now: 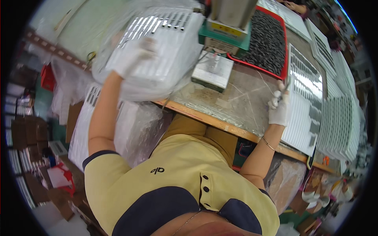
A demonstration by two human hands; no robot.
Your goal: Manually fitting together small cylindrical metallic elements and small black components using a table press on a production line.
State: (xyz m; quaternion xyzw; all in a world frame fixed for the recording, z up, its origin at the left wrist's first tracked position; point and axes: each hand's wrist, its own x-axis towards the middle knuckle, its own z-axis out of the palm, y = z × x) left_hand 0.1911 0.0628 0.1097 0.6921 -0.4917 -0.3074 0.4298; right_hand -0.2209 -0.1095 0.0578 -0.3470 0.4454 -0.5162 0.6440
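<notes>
A single head-worn fisheye looks steeply down from the near side of the bench (pixel 246 98), close above it.

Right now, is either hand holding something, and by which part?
It cannot be told: the left hand is blurred over a white panel, and any hold by the right hand is unclear.

Your gloves (pixel 278 112) look like matt white cloth. The slatted panel (pixel 297 118) by your right hand (pixel 279 102) has a smooth, glossy face. Crinkled, shiny clear plastic film (pixel 136 93) lies at your left. Your bench (pixel 246 98) shows a dull grey top and wooden edge (pixel 208 119); the red tray (pixel 284 55) looks like smooth plastic.
</notes>
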